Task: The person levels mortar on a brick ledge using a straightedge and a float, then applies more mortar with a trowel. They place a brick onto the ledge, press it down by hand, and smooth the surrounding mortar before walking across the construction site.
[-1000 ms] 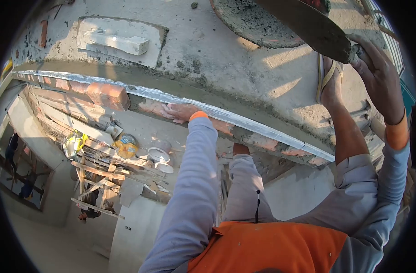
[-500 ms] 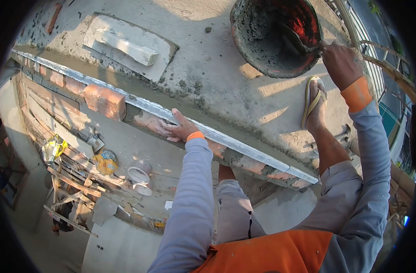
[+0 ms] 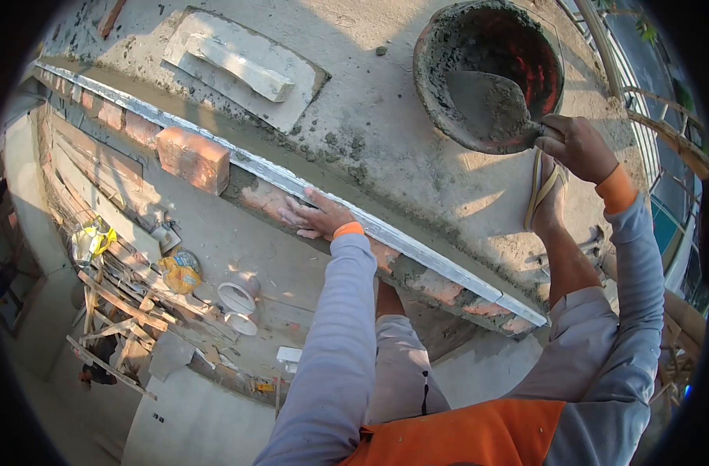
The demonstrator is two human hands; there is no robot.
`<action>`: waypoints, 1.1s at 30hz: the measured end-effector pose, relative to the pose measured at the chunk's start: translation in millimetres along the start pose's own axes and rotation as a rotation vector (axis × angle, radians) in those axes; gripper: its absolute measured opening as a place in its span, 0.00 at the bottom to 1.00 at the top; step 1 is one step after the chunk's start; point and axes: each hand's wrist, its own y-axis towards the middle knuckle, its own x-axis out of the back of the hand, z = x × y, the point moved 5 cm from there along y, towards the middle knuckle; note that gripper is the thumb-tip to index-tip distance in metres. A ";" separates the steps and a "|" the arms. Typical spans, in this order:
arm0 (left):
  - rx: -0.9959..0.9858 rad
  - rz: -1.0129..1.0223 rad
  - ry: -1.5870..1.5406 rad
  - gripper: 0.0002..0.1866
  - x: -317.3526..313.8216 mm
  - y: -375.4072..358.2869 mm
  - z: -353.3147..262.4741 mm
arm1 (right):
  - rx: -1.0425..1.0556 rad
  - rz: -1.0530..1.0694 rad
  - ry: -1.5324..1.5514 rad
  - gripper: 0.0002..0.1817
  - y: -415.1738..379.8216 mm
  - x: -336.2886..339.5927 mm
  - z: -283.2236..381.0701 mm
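Observation:
My right hand is wrapped round the handle of a trowel. The trowel's blade, coated in grey mortar, lies inside the rim of a round bucket that holds wet mortar. My left hand rests with fingers spread on the brick edge, touching the long pale straight strip that runs along it. A loose red brick stands against the strip, to the left of this hand. A band of smoothed mortar follows the strip's far side.
A float with a raised handle lies on the concrete slab. One sandalled foot stands beside the bucket. Below the edge are scrap timber, a yellow bag and a white pipe piece. A railing runs at the right.
The trowel has come up out of the bucket's shadow, and its mortar-coated blade now shows flat. My right hand has turned and moved slightly down. My left hand stays on the edge.

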 end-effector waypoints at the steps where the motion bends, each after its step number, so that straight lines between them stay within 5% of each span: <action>1: 0.002 -0.003 -0.026 0.34 0.3 0.4 0.2 | -0.011 -0.038 0.110 0.14 -2.8 -0.7 -2.3; 3: 0.028 0.029 -0.044 0.35 -2.0 1.8 3.2 | -0.018 -0.072 0.218 0.14 -2.9 1.5 -5.2; 5: 0.047 0.071 -0.056 0.36 -2.8 0.9 3.3 | -0.119 -0.281 -0.098 0.12 -2.5 17.3 -8.0; 9: 0.025 0.023 -0.024 0.35 -0.5 -1.0 -0.1 | -0.044 -0.365 -0.565 0.08 12.4 8.9 10.2; 15: 0.032 0.040 0.015 0.35 3.8 0.2 -2.0 | -0.021 -0.084 -0.470 0.10 -6.9 -1.0 35.1; 19: 0.019 0.032 0.034 0.35 0.6 0.6 -0.5 | -0.220 -0.175 -0.487 0.14 -9.5 22.0 15.7; 22: 0.014 0.028 0.039 0.35 -1.4 2.2 2.8 | -0.183 -0.300 -0.594 0.15 -7.7 28.3 10.1; 30: 0.034 0.044 0.013 0.35 1.9 1.9 0.9 | -0.404 -0.008 -0.546 0.12 9.7 44.0 16.7; 33: 0.031 0.045 0.007 0.35 2.3 1.6 0.3 | -0.181 -0.269 -0.712 0.08 20.4 16.2 26.3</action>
